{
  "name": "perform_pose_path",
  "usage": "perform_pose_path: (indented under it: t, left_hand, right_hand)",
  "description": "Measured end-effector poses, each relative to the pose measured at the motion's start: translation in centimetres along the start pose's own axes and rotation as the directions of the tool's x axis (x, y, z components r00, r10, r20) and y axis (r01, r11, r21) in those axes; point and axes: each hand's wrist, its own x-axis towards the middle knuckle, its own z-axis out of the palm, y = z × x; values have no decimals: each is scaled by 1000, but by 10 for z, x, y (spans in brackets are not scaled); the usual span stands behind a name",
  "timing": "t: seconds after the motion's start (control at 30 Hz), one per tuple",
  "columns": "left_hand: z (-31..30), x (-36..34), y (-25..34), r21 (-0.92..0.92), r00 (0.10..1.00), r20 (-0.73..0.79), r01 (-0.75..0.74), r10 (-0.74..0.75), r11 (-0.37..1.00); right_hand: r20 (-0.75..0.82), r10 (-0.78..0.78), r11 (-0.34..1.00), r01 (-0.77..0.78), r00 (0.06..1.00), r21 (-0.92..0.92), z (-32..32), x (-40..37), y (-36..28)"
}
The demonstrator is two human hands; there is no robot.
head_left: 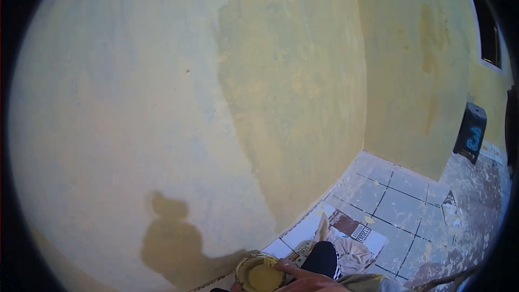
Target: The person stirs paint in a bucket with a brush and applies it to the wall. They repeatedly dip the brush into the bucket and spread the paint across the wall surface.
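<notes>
A round bucket (238, 268) of yellow paint sits at the bottom of the view, close to the wall's foot. My right hand (286, 266) grips its right rim, with the thumb near the inner edge. Only a small part of my left hand (236, 287) shows, closed against the bucket's lower left side; the rest is cut off by the frame. Before me rises the wall (292, 86), with a deeper yellow painted band beside a paler stretch on the left. My dark-clothed knee (321, 259) is just right of the bucket.
A printed cardboard sheet (346, 220) and a crumpled cloth (354, 255) lie on the paint-spotted tile floor (397, 205). A dark container with blue marking (469, 132) stands at the right. Two walls meet in a corner ahead. A window opening (489, 43) is at upper right.
</notes>
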Motion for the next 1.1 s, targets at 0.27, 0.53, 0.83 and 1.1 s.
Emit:
perform_pose_path:
  t: [0.27,0.53,0.83,1.1]
  left_hand:
    - [-11,-28,-52,39,815,-430,-412,388,910]
    - [8,4,-57,-125,441,-897,-165,-40,978]
    - [-8,37,-73,-296,706,-708,-283,-10,912]
    - [8,21,-42,-59,706,-704,52,-79,997]
  right_hand:
    - [265,-477,613,534,838,-582,19,-6,-20]
    - [-322,-344,928,372,882,27,8,-86,-29]
    - [-156,-281,758,318,947,569,-24,-70,-4]
    - [-310,-293,859,391,904,330,-26,-82,-8]
